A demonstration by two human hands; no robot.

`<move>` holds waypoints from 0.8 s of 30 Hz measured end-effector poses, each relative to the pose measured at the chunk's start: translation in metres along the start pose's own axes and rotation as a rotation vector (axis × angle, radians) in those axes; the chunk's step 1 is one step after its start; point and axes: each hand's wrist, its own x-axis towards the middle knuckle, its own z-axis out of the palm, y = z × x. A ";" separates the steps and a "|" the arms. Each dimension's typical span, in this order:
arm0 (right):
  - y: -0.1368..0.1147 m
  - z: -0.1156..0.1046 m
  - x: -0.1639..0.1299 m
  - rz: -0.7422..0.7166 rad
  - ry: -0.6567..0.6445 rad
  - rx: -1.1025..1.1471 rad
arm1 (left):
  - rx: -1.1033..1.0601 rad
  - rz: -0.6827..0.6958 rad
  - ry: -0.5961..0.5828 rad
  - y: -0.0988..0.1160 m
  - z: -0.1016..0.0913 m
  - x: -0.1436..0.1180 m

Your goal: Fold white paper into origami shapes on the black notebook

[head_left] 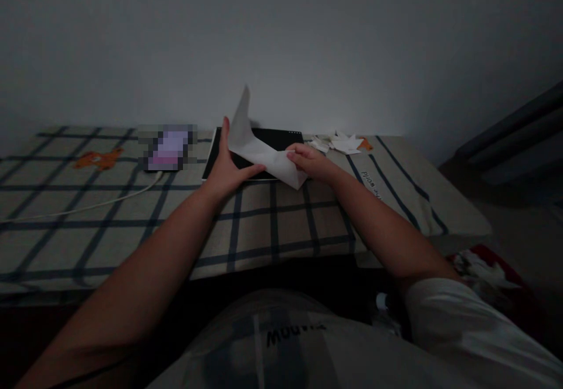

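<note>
A folded sheet of white paper (pixel 259 149) is held between my two hands, just above a black notebook or pad (pixel 277 138). One flap of the paper stands up at the left, and a pointed corner hangs down at the right. My left hand (pixel 226 169) supports the left side, thumb stretched along the lower edge and one finger pointing up beside the flap; its other fingers are largely hidden. With thumb and fingers pinched together, my right hand (pixel 310 161) grips the right end of the paper.
A checked cloth (pixel 255 225) covers the table against the wall. A phone (pixel 169 148) with a white cable (pixel 109 201) and an orange shape (pixel 97 159) lie left. Paper scraps (pixel 338 142) lie right. Below are a red container (pixel 486 254) with crumpled paper and a white-capped bottle (pixel 382 302).
</note>
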 end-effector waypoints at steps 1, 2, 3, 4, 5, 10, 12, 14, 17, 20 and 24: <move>0.001 0.000 0.000 -0.004 0.005 0.005 | 0.000 -0.015 -0.011 0.005 0.001 -0.001; 0.001 0.000 0.001 -0.002 0.011 0.010 | 0.005 -0.029 -0.008 0.012 0.001 -0.001; 0.002 0.001 0.002 0.002 0.022 0.017 | 0.012 -0.045 0.005 0.018 0.001 -0.001; 0.002 0.001 0.002 0.008 0.038 0.026 | 0.019 -0.060 0.025 0.024 0.000 0.000; 0.002 0.001 0.003 0.017 0.055 0.043 | 0.028 -0.073 0.045 0.030 -0.001 0.000; 0.000 0.001 0.002 0.021 0.100 0.177 | 0.101 -0.141 0.151 0.050 -0.003 0.001; -0.001 0.000 0.001 -0.005 0.147 0.166 | 0.108 -0.153 0.208 0.056 -0.004 0.001; -0.002 -0.003 0.001 -0.038 0.215 0.150 | 0.087 -0.176 0.260 0.061 -0.005 0.003; -0.003 -0.008 0.001 -0.087 0.298 0.208 | -0.021 -0.237 0.363 0.066 -0.009 0.006; -0.003 -0.011 0.002 -0.110 0.377 0.267 | -0.240 -0.291 0.469 0.072 -0.011 0.009; -0.002 -0.014 0.004 -0.066 0.565 0.257 | -0.474 -0.413 0.474 0.085 -0.007 0.013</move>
